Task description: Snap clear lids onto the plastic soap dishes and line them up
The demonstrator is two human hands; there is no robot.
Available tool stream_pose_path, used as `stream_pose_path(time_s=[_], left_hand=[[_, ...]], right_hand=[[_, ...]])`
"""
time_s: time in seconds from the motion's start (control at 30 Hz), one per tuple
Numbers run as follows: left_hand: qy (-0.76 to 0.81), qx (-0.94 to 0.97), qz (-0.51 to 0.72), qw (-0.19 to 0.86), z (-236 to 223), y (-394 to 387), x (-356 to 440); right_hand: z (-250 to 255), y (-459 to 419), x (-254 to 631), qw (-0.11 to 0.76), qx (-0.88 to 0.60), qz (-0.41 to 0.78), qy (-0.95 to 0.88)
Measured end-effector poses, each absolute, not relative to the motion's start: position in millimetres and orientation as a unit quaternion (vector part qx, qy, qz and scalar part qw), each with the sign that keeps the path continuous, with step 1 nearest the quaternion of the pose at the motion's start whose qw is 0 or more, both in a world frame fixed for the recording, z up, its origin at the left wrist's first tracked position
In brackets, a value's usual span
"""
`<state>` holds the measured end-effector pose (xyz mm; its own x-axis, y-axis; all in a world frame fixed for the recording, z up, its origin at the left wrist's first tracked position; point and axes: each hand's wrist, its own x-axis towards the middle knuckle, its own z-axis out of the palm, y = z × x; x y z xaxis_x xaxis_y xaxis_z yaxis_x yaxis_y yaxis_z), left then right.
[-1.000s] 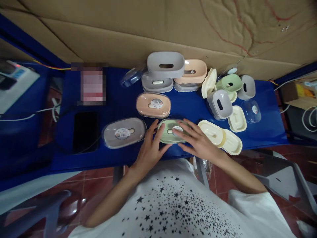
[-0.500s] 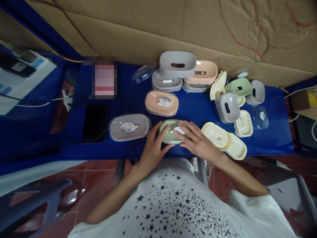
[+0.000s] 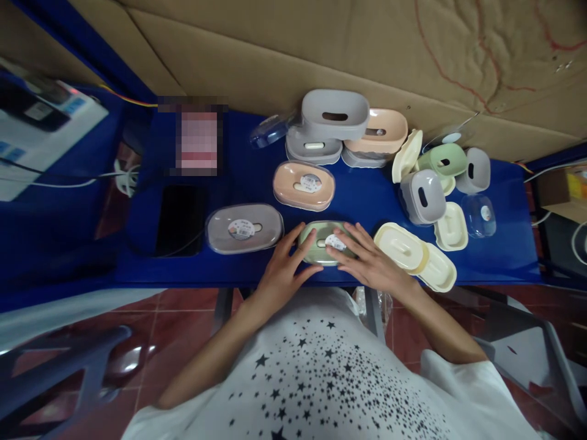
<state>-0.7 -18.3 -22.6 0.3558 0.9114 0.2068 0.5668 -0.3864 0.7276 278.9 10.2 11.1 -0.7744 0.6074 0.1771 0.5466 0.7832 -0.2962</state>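
A green oval plastic box (image 3: 310, 245) with a clear lid and a round white label (image 3: 335, 242) lies flat near the table's front edge. My left hand (image 3: 285, 267) grips its left end, thumb at the front side and fingers along the top and back. My right hand (image 3: 373, 264) clasps the right end from above, its fingers spread over the lid and partly covering the label. To the left lies a grey lidded box (image 3: 217, 231), and behind is a peach one (image 3: 287, 183), both labelled.
Cream trays (image 3: 440, 272) lie right of my right hand. Stacked grey boxes (image 3: 337, 116) and a peach box (image 3: 389, 125) stand at the back, with more boxes, including a green one (image 3: 452, 156), at right. A clear lid (image 3: 479, 217) and a black flat device (image 3: 178, 220) flank them.
The whole view has shifted slightly. Both hands stay on the green box, with hardly any change in their fingers.
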Motion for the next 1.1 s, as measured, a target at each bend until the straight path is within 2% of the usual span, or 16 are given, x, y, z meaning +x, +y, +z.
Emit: stream_pose_path(time_s=[0.23, 0.47, 0.67, 0.87, 1.1], left_hand=[[0.438, 0.798, 0.289, 0.297, -16.6, -22.8, -18.4], [0.417, 0.830, 0.266, 0.256, -15.0, -28.9, -26.2], [0.406, 0.841, 0.264, 0.243, -12.3, -26.5, -28.1], [0.426, 0.818, 0.273, 0.275, -14.6, -25.6, -23.3], [0.432, 0.816, 0.290, 0.254, -19.6, -25.4, -9.0]], right_hand=[[3.4, -5.6, 273.0, 0.163, -0.296, 0.113, -0.934], [-3.9, -17.3, 272.6, 0.156, -0.314, 0.069, -0.934], [-9.2, -19.2, 275.9, 0.121, -0.330, 0.140, -0.925], [-15.6, -12.9, 279.7, 0.117, -0.335, 0.142, -0.924], [-16.9, -7.0, 279.7, 0.173, -0.332, 0.106, -0.921]])
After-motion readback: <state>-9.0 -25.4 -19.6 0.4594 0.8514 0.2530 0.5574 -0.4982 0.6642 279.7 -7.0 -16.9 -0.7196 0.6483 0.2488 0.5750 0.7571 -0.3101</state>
